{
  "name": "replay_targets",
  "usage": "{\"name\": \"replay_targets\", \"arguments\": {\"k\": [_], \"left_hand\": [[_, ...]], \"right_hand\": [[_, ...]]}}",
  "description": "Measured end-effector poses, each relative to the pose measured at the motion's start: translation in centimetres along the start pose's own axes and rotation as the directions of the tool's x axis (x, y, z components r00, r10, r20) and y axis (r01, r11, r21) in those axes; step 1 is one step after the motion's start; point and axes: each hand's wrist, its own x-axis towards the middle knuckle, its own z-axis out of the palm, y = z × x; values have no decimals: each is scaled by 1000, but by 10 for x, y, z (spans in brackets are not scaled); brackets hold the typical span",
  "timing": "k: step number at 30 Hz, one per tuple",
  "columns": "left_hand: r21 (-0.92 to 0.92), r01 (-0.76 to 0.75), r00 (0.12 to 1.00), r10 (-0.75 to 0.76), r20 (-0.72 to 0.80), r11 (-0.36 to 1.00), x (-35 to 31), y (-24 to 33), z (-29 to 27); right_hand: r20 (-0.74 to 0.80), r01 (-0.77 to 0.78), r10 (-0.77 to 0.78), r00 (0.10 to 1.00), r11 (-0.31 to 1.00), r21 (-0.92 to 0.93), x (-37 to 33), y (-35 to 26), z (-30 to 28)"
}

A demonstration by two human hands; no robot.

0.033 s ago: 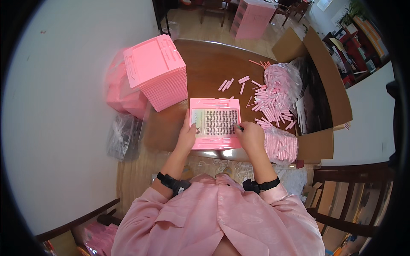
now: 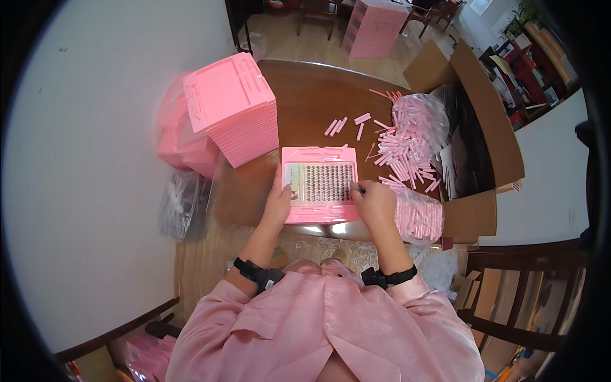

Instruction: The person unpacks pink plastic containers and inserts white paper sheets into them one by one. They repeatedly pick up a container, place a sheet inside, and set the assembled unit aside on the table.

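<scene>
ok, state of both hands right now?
Left hand: holding the pink tray by its left edge.
Right hand: closed on a small dark item, can't tell what.

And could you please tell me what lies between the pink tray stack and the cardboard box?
The head view shows brown tabletop with scattered pink sticks, plus a clear plastic bag nearer the box.

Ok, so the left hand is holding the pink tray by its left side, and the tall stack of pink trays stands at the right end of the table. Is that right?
Not quite: the head view shows the tall stack of pink trays at the left end of the table. The left hand is indeed holding the pink tray by its left side.
</scene>
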Motion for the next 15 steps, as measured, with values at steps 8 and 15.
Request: {"name": "replay_targets", "arguments": {"k": [8,15], "left_hand": [[29,-13,1000,14,-15,999,-3,4,-4],[181,-46,998,54,-39,982,-10,18,5]], "right_hand": [[140,226,-207,968,963,-144,-9,2,15],[-63,79,-66,996,966,246,-3,30,24]]}}
